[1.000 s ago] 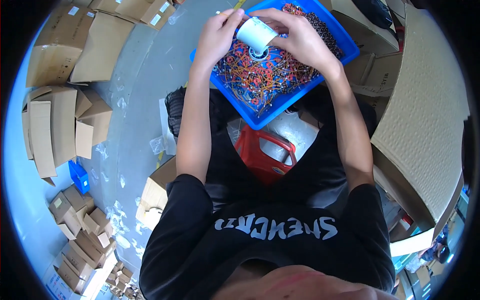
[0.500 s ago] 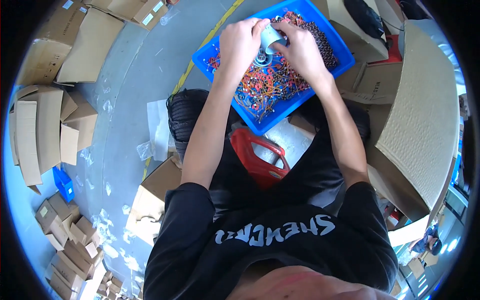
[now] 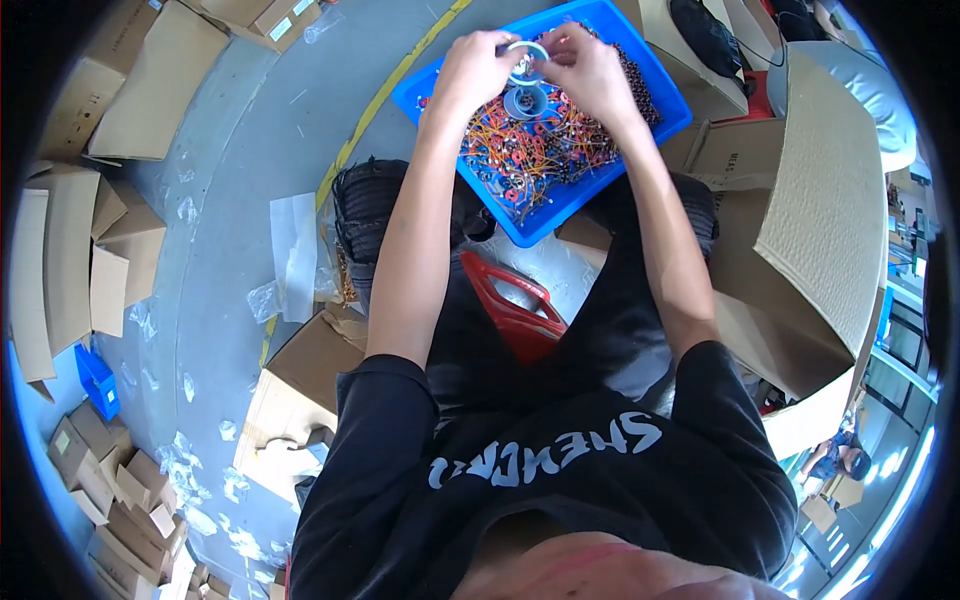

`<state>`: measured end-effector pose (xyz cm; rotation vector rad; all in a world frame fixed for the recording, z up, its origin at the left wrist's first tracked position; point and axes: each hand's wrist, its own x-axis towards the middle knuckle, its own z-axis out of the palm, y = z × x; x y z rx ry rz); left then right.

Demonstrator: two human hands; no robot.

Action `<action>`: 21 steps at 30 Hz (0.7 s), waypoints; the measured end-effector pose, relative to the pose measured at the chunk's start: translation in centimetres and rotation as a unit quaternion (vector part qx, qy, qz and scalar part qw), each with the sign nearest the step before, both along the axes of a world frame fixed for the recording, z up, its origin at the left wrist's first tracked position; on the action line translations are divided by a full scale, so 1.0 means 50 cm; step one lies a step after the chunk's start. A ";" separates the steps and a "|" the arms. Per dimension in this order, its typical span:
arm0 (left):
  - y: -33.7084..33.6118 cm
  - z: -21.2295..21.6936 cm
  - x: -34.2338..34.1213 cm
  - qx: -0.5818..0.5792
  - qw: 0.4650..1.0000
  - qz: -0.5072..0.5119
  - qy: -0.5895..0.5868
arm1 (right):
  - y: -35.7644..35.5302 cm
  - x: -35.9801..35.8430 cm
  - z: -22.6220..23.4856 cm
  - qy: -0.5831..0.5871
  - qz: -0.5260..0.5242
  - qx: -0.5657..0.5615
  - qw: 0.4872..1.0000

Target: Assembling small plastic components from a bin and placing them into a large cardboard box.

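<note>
Here it is, front and centre: a white, hollow, plastic-looking cylinder (image 3: 526, 66), open end to the camera, up between the two hands over the tray. The left hand (image 3: 477, 70) is closed on its left side; the right hand (image 3: 592, 75) curls its fingers at the right edge, though whether they pinch the wall or something at the mouth, I can't tell. For good handling, I'd say: light fingertips, left hand as the steady anchor, opening kept in sight, right hand doing the fine work, no squeezing the wall out of round.

Just below sits a grey-blue round cup (image 3: 525, 103), in among thin orange, red and dark wired parts (image 3: 515, 160); keeping those loose leads off the fingers looks wise. All of it lies in a rectangular blue plastic tray (image 3: 537, 229).

Now the writing! Pale, brush-style lettering (image 3: 545, 455), upside down from here, runs across the black cloth T-shirt (image 3: 560, 525). Dark printing marks the big brown cardboard box (image 3: 735, 160) on the right, and small white paper labels (image 3: 281, 29) sit on a carton, upper left, too tiny to make out.
</note>
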<state>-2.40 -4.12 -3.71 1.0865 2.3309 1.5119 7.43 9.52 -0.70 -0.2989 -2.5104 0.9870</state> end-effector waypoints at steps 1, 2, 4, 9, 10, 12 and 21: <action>-0.003 -0.015 0.003 -0.071 0.997 -0.031 -0.005 | -0.012 0.009 -0.011 -0.055 -0.007 0.040 0.998; -0.007 -0.029 0.006 -0.141 0.988 -0.062 -0.010 | -0.025 0.016 -0.026 -0.110 -0.013 0.078 0.991; -0.003 -0.042 0.013 -0.208 0.973 -0.096 -0.012 | -0.048 0.035 -0.084 -0.157 -0.026 0.042 0.986; -0.003 -0.067 0.041 -0.370 0.920 -0.129 -0.013 | -0.096 0.072 -0.149 -0.178 -0.110 0.114 0.971; -0.001 -0.076 0.041 -0.360 0.924 -0.127 -0.023 | -0.098 0.073 -0.147 -0.202 -0.113 0.133 0.964; 0.005 -0.084 0.037 -0.347 0.929 -0.126 -0.029 | -0.089 0.070 -0.142 -0.247 -0.124 0.173 0.945; -0.049 0.004 -0.045 0.111 0.971 -0.025 -0.211 | -0.037 0.129 -0.108 -0.098 -0.106 0.187 0.972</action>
